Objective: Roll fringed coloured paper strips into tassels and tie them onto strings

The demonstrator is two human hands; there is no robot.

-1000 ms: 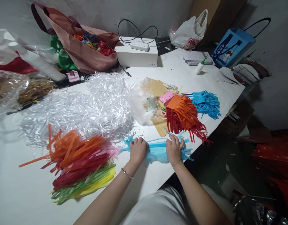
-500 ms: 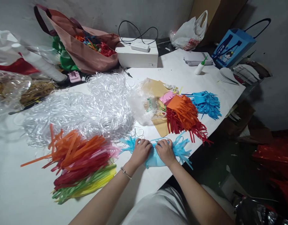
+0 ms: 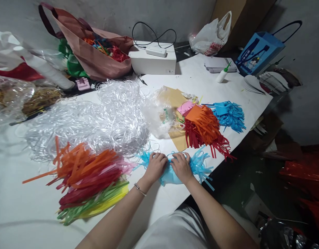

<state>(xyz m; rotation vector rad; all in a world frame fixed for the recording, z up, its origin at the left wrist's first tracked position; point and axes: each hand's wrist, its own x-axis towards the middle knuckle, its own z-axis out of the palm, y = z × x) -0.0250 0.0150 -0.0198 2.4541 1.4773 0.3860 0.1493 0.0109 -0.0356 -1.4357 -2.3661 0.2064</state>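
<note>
A light blue fringed paper piece (image 3: 198, 164) lies at the near edge of the white table (image 3: 190, 74). My left hand (image 3: 154, 167) and my right hand (image 3: 181, 166) sit close together on its middle, fingers curled and gripping the bunched paper. Blue fringe sticks out to the left of my left hand and to the right of my right hand. A thin clear strand loops just above my hands.
A pile of orange, red, green and yellow paper strips (image 3: 86, 180) lies left of my hands. White shredded plastic (image 3: 97, 117) fills the middle. Orange and red fringes (image 3: 204, 129) and blue fringes (image 3: 229, 114) lie to the right. A white box (image 3: 152, 62), a glue bottle (image 3: 223, 73) and bags stand behind.
My right hand slid left along the blue paper until it met my left hand. The paper's middle has bunched up between them.
</note>
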